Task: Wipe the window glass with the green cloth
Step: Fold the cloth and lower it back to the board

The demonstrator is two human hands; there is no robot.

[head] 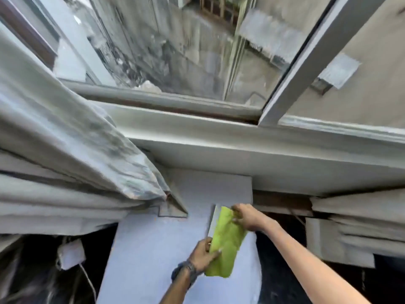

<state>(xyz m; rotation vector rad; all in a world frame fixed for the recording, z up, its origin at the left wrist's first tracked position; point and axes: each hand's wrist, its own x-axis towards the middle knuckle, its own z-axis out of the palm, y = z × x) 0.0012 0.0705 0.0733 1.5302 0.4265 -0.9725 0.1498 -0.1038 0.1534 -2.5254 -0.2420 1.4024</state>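
A bright green cloth (226,242) hangs folded between both hands, low in the view, well below the window. My left hand (202,254) grips its lower left edge; a dark band sits on that wrist. My right hand (247,217) pinches its upper right corner. The window glass (179,51) fills the top of the view and looks streaked and dirty, with buildings behind it. A second pane (355,62) lies to the right of a white upright frame bar (306,55).
A wide white sill (252,150) runs under the window. A grey curtain (72,154) bunches on the left, reaching the sill. White boards (157,249) lean below the hands. More folded fabric (361,224) lies at the right. A white plug box with a cable (71,254) sits lower left.
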